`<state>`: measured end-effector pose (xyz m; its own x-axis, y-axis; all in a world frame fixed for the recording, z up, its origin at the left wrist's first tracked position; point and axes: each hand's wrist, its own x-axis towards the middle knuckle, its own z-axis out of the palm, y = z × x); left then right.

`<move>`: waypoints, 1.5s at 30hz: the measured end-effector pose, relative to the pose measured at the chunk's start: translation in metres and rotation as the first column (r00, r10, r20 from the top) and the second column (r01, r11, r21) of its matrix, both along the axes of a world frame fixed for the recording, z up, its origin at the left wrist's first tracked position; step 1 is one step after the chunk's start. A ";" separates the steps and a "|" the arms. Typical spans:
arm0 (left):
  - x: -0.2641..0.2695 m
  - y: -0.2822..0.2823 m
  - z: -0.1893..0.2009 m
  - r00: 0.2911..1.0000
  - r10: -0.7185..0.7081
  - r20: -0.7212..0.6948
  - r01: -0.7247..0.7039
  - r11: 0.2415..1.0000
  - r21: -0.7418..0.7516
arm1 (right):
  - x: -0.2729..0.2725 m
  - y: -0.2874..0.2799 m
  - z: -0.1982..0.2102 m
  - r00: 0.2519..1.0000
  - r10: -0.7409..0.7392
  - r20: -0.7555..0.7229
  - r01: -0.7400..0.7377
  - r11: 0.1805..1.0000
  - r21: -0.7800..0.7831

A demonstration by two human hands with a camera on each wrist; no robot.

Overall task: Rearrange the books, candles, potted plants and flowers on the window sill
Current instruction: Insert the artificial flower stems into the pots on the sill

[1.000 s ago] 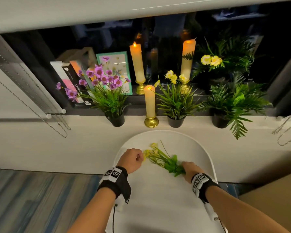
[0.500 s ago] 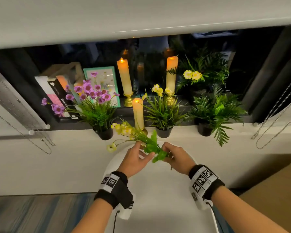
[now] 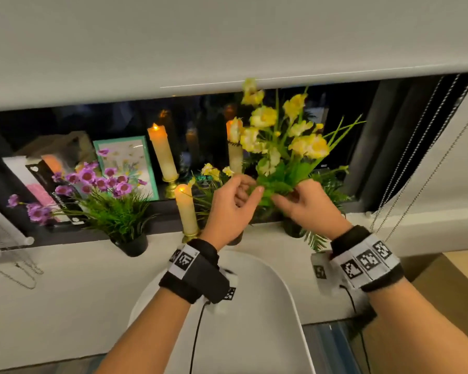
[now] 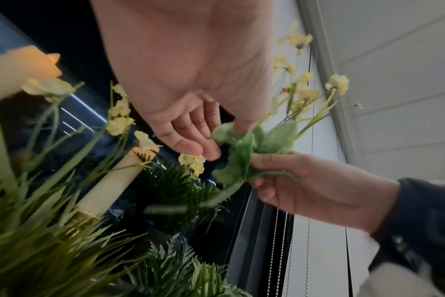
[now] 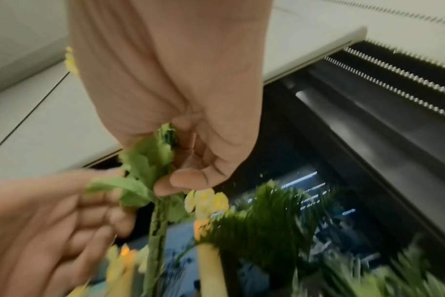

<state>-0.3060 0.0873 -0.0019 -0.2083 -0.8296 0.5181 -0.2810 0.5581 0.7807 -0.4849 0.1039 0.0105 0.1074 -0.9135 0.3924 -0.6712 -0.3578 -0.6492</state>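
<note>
A loose bunch of yellow flowers (image 3: 281,141) stands upright in the air over the right part of the window sill (image 3: 65,236). My right hand (image 3: 281,197) pinches its green stem and leaves (image 5: 145,160) at the base. My left hand (image 3: 250,186) is beside it with relaxed fingers, thumb and forefinger just touching the leaves (image 4: 244,148). On the sill stand a purple flower pot (image 3: 100,190), three lit candles (image 3: 162,155) (image 3: 185,209) (image 3: 235,157), leaning books (image 3: 35,184), a teal-framed card (image 3: 127,160), a yellow-flowered grass pot (image 3: 214,174) and fern pots (image 3: 333,193), partly hidden by my hands.
A white rounded seat (image 3: 254,319) is right below my wrists. The roller blind's lower edge (image 3: 227,85) hangs just above the flower tops. Bead chains (image 3: 416,171) hang at the right, and more at the left (image 3: 14,265). Dark window glass lies behind the sill.
The yellow bunch came up off the white seat, swung from lying leftward to upright, and moved right over the sill. Both hands rose with it.
</note>
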 end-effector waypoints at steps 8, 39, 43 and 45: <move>-0.057 -0.046 -0.017 0.885 -0.095 0.457 0.075 0.995 0.062 | -0.064 -0.040 0.060 0.949 -0.309 -0.065 0.307 0.951 -0.037; -0.125 -0.068 -0.094 0.380 -0.126 0.916 -0.034 0.988 0.150 | -0.057 -0.094 -0.004 0.838 -0.064 -0.543 0.242 0.934 0.263; -0.126 -0.068 -0.096 0.378 -0.118 0.918 -0.043 0.989 0.144 | -0.061 -0.095 -0.007 0.870 -0.056 -0.490 0.219 0.934 0.283; -0.126 -0.070 -0.096 0.386 -0.115 0.915 -0.033 0.990 0.138 | -0.064 -0.096 -0.009 0.893 -0.054 -0.447 0.197 0.939 0.281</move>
<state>-0.4317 0.0174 -0.0981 -0.5307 -0.8405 -0.1095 -0.8467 0.5196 0.1148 -0.5487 0.0083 0.0014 0.0747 -0.9968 0.0285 -0.9328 -0.0799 -0.3513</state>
